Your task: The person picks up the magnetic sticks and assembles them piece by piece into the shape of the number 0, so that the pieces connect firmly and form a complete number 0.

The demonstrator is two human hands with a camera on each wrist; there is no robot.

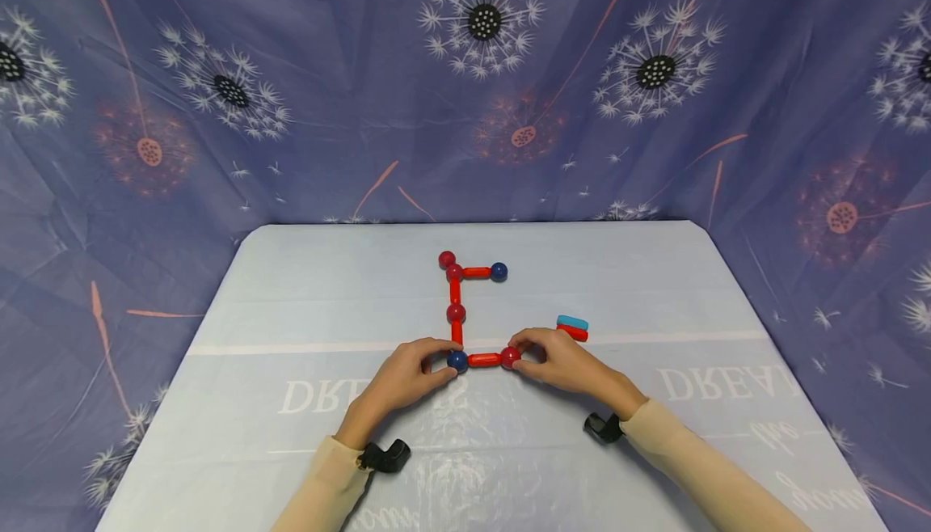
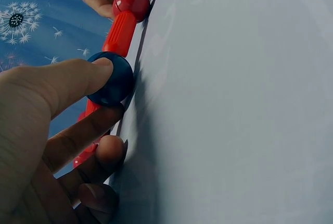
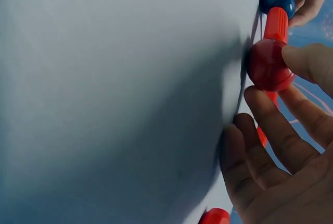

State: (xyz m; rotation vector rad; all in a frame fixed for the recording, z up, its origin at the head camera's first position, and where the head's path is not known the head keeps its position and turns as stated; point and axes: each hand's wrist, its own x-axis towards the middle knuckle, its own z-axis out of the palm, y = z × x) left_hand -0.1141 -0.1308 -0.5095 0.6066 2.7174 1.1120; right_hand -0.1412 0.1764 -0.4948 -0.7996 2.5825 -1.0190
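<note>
My left hand (image 1: 406, 374) pinches a dark blue ball (image 1: 457, 362) between thumb and fingers at the near corner of a ball-and-rod figure. A red ball (image 3: 269, 66) at the right end of the near row is pinched by my right hand (image 1: 563, 361). Between these two balls lies a red ridged rod (image 1: 484, 360), touching both. From the blue ball a second red rod (image 1: 457, 333) runs away to a middle red ball (image 1: 456, 313). Farther back, another rod (image 1: 455, 293) reaches a far red ball (image 1: 454, 272).
A red rod (image 1: 477, 272) points right from the far ball to another blue ball (image 1: 499, 272). One more red ball (image 1: 447, 259) sits just behind. Right of the figure, a light blue rod (image 1: 573, 322) and a red rod (image 1: 575, 334) lie side by side on the white-covered table (image 1: 291, 289).
</note>
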